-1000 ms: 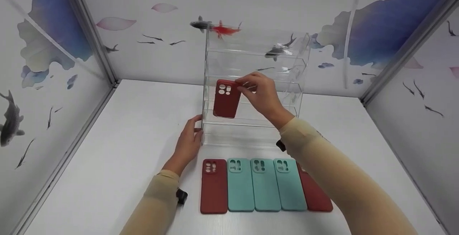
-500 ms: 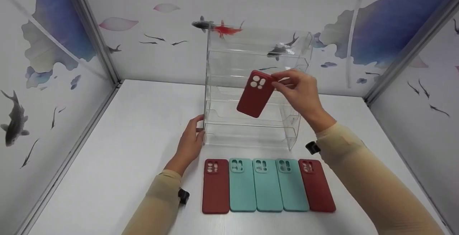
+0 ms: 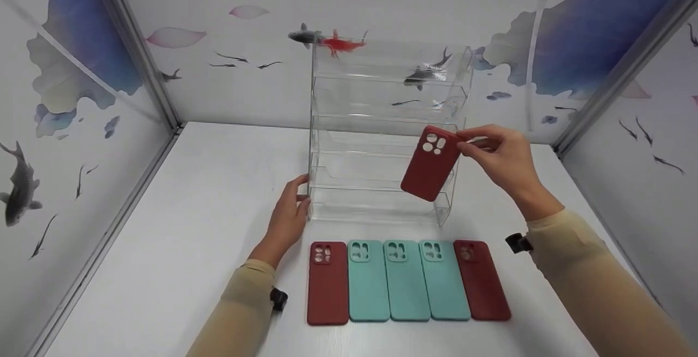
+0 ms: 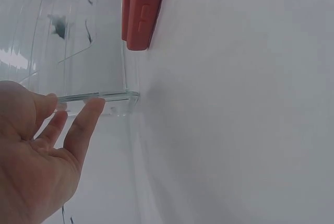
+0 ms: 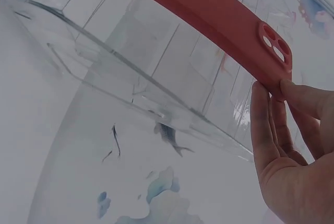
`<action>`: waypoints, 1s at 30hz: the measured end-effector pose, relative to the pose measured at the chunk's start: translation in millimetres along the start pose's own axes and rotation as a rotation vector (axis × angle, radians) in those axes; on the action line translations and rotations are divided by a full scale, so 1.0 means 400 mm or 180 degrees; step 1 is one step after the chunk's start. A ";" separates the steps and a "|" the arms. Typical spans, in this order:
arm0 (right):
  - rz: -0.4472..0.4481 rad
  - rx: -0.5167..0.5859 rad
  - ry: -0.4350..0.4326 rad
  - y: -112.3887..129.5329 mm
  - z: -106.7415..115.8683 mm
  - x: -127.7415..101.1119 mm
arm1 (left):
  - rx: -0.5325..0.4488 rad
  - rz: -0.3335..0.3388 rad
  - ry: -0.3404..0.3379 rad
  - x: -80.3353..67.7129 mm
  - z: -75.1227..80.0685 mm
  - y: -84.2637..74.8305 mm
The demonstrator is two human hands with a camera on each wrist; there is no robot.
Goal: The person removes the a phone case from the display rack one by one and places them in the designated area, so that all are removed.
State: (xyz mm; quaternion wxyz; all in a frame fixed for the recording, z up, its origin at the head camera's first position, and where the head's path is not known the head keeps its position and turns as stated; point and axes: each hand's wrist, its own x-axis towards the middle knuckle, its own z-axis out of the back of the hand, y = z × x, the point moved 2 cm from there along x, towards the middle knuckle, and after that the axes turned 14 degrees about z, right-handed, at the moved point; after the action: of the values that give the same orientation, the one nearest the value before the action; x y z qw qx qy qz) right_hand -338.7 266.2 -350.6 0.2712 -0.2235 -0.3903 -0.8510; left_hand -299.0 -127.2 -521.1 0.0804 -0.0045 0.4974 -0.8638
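- Currently the dark red phone case [image 3: 431, 163] hangs tilted in front of the right end of the clear acrylic shelf rack [image 3: 381, 128], long axis running from upper right to lower left, camera cut-outs at the top
- Matte, rounded corners, 3 holes in its camera block
- Right hand [image 3: 504, 158] pinches its top corner between thumb and fingertips
- Left hand [image 3: 289, 212] rests straight fingers against the rack's lower left edge
- 5 cases lie in a row on the white table [image 3: 180, 248]: 2 red, 3 teal
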 end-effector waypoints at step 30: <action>-0.1328 -0.0076 0.1341 -0.235 0.242 -0.205 | 0.0010 0.0027 0.0017 -0.003 0.001 -0.003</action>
State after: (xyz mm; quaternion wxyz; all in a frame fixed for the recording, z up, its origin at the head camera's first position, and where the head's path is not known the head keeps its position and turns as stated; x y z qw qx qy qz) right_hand -320.2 417.3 -392.5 0.1628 0.0401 -0.3529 -0.9205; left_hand -298.1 -126.7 -519.9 0.0828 0.0000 0.4963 -0.8642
